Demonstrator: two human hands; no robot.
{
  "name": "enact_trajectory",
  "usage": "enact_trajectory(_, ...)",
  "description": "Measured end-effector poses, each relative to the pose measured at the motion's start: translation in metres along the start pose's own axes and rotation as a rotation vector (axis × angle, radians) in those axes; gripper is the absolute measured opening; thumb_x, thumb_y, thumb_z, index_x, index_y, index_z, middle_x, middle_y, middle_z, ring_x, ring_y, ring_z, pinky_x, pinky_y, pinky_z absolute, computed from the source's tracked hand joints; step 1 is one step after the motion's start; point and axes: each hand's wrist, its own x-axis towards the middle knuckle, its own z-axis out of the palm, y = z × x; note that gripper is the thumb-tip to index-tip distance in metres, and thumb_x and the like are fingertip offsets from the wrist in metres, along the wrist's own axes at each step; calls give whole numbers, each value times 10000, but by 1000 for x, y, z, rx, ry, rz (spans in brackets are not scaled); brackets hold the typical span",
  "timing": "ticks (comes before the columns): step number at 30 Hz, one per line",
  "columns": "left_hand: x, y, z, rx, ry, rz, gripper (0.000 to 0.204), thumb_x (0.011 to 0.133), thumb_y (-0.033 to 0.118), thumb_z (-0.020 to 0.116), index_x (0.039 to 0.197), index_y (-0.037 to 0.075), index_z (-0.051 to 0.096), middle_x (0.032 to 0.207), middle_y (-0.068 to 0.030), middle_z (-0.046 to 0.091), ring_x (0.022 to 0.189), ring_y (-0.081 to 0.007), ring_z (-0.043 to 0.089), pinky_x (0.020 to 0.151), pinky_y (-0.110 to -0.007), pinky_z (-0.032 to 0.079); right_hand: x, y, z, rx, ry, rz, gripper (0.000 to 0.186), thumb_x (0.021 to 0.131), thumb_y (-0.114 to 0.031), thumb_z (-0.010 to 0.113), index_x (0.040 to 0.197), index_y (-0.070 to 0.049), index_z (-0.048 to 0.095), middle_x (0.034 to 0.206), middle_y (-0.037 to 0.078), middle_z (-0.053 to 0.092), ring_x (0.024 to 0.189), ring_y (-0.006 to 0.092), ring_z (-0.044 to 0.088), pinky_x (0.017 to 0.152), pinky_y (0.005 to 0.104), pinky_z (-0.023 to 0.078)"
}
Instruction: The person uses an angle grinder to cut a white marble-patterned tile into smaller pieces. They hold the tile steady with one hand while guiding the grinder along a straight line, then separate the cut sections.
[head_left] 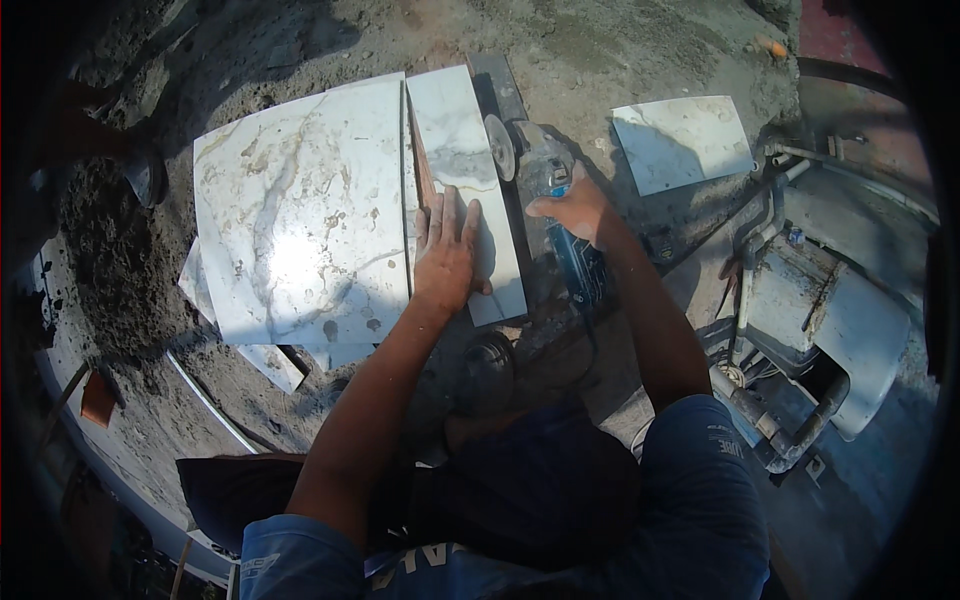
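Note:
My right hand (578, 207) is closed around the blue body of an angle grinder (577, 262). Its round disc (500, 147) stands at the right edge of a narrow white marbled tile strip (452, 115); whether it touches the tile I cannot tell. My left hand (445, 250) lies flat on that strip, fingers stretched out toward the far end. Left of the strip is a large white marbled tile (300, 210) with dirt spots and a bright glare. A thin wedge of reddish-brown material shows between the two. Under the strip's right side runs a dark flat bar (492, 80).
A smaller tile piece (682, 143) lies on the dirt at the right. Farther right stands a metal frame with pipes (765, 225) and a pale cover (870, 340). Tile offcuts (270, 365) stick out below the large tile. Another person's foot (146, 178) is at the far left.

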Motion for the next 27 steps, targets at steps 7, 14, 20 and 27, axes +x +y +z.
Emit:
enact_trajectory(7, -2, -2, -2, -66, 0, 7, 1377, 569, 431, 954, 1636, 83, 157, 1686, -261, 92, 1577, -399, 114, 1286, -541, 83, 5, -13, -2, 38, -3, 18, 1398, 668, -495, 907, 1512, 247, 76, 1478, 380, 455, 1386, 342, 507, 1101, 334, 439)
enact_trajectory(14, -1, -2, -2, -86, -8, 8, 1371, 580, 423, 952, 1638, 82, 150, 1691, -259, 72, 1579, -397, 92, 1288, -540, 73, 14, -18, -6, 82, 12, -29, 1253, 678, -414, 922, 1479, 234, 208, 1370, 353, 553, 1277, 326, 585, 1037, 353, 481)
enact_trajectory(20, -1, -3, 1, -7, 17, -3, 1437, 519, 538, 931, 1653, 133, 147, 1701, -231, 89, 1567, -391, 172, 1285, -524, 133, 11, -37, -11, 149, 56, -39, 1088, 678, -333, 932, 1424, 186, 332, 1298, 298, 603, 1208, 312, 610, 1009, 358, 491)
enact_trajectory(27, -1, -2, 2, 2, 0, -6, 1424, 535, 541, 927, 1650, 119, 148, 1700, -240, 83, 1582, -380, 113, 1287, -523, 119, 30, -35, -15, 117, 27, -81, 1080, 671, -333, 926, 1428, 180, 349, 1342, 303, 582, 1250, 324, 589, 1034, 364, 476)
